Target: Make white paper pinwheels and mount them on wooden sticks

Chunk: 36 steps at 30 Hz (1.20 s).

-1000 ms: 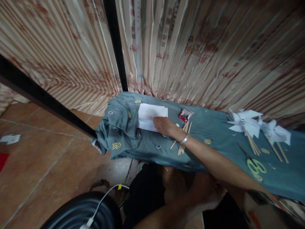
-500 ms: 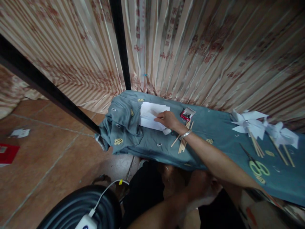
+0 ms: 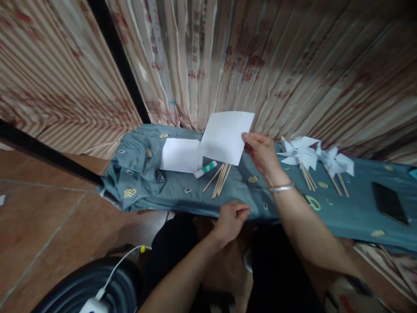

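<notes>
My right hand [image 3: 262,156], with a silver bangle at the wrist, pinches a white sheet of paper [image 3: 227,134] by its right edge. The sheet is lifted and tilted above the cloth. My left hand [image 3: 230,219] is near the front edge of the cloth, its fingers curled together with nothing visible in them. More white paper [image 3: 180,154] lies flat to the left. Beside it rests a green and white glue stick [image 3: 205,169]. Several thin wooden sticks [image 3: 220,181] lie in a bunch, their upper ends covered by the lifted sheet.
To the right, white paper pinwheels [image 3: 301,151] on wooden sticks lie on the blue-green cloth [image 3: 177,191]. Past them are green scissor handles [image 3: 312,202] and a dark phone [image 3: 389,202]. A black post [image 3: 122,65] stands before the striped curtain [image 3: 208,56].
My right hand has picked up a sheet from the paper and moved right with it. My left hand has risen toward the cloth's front edge. The view has shifted right.
</notes>
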Tool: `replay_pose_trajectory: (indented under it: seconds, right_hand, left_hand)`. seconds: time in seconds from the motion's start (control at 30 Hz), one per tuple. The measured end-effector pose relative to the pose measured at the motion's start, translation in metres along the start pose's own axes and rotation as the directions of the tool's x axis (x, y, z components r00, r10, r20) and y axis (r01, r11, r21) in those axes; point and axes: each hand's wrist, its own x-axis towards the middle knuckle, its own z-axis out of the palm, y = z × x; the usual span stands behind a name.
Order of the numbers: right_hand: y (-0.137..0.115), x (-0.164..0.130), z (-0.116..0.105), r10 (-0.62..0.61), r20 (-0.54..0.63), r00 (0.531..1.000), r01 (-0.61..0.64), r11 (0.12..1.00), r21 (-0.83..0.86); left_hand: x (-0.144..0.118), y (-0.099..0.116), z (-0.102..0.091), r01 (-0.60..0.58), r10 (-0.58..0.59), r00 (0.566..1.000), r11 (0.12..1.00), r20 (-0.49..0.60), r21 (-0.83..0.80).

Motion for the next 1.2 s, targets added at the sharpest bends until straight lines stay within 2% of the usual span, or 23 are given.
replay_pose_trajectory:
  seconds: [0.1, 0.17, 0.23, 0.27, 0.37, 0.43, 0.5, 0.6, 0.73, 0.83, 0.93, 1.07, 1.2]
  right_hand:
    - [-0.022, -0.02, -0.047, -0.216, -0.186, 0.959, 0.175, 0.962, -0.211]
    - [-0.034, -0.043, -0.071, -0.359, -0.186, 0.915, 0.251, 0.865, -0.435]
    - [-0.035, -0.071, -0.085, -0.455, -0.095, 0.885, 0.295, 0.708, -0.642]
    - [-0.032, -0.085, -0.089, -0.481, -0.002, 0.877, 0.332, 0.609, -0.72]
    - [-0.005, -0.12, -0.095, -0.361, 0.297, 0.884, 0.424, 0.352, -0.834]
    - [0.018, -0.138, -0.098, -0.222, 0.396, 0.891, 0.446, 0.27, -0.853]
    - [0.037, -0.152, -0.103, -0.161, 0.438, 0.885, 0.466, 0.276, -0.841]
    - [0.052, -0.167, -0.114, -0.18, 0.467, 0.866, 0.499, 0.374, -0.781]
    - [0.058, -0.168, -0.136, -0.166, 0.422, 0.891, 0.442, 0.525, -0.727]
    - [0.059, -0.159, -0.156, -0.103, 0.334, 0.937, 0.33, 0.578, -0.747]
    - [0.059, -0.153, -0.17, -0.091, 0.286, 0.954, 0.285, 0.574, -0.768]
    - [0.057, -0.153, -0.175, -0.101, 0.289, 0.952, 0.293, 0.567, -0.77]
    - [0.053, -0.155, -0.177, -0.099, 0.267, 0.959, 0.268, 0.629, -0.73]
  left_hand:
    - [0.007, 0.003, -0.013, -0.055, 0.054, 0.994, 0.998, -0.1, -0.015]
    - [0.011, 0.006, -0.02, -0.102, 0.106, 0.984, 0.994, -0.141, 0.04]
    - [0.014, 0.008, -0.023, -0.173, 0.192, 0.967, 0.977, -0.167, 0.123]
    - [0.016, 0.008, -0.023, -0.231, 0.269, 0.944, 0.953, -0.192, 0.198]
    - [0.02, 0.007, -0.019, -0.38, 0.512, 0.847, 0.77, -0.141, 0.513]
    - [0.022, 0.006, -0.013, -0.419, 0.57, 0.821, 0.635, -0.027, 0.649]
    - [0.025, 0.005, -0.009, -0.437, 0.542, 0.836, 0.561, 0.087, 0.703]
    - [0.03, 0.002, -0.006, -0.456, 0.469, 0.859, 0.522, 0.204, 0.721]
    - [0.037, -0.004, -0.008, -0.533, 0.457, 0.833, 0.517, 0.311, 0.67]
    - [0.039, -0.009, -0.008, -0.587, 0.505, 0.8, 0.542, 0.325, 0.602]
    - [0.04, -0.009, -0.005, -0.615, 0.541, 0.776, 0.536, 0.325, 0.578]
    - [0.041, -0.005, 0.0, -0.61, 0.521, 0.784, 0.548, 0.337, 0.572]
    - [0.044, -0.005, -0.004, -0.602, 0.494, 0.795, 0.573, 0.352, 0.556]
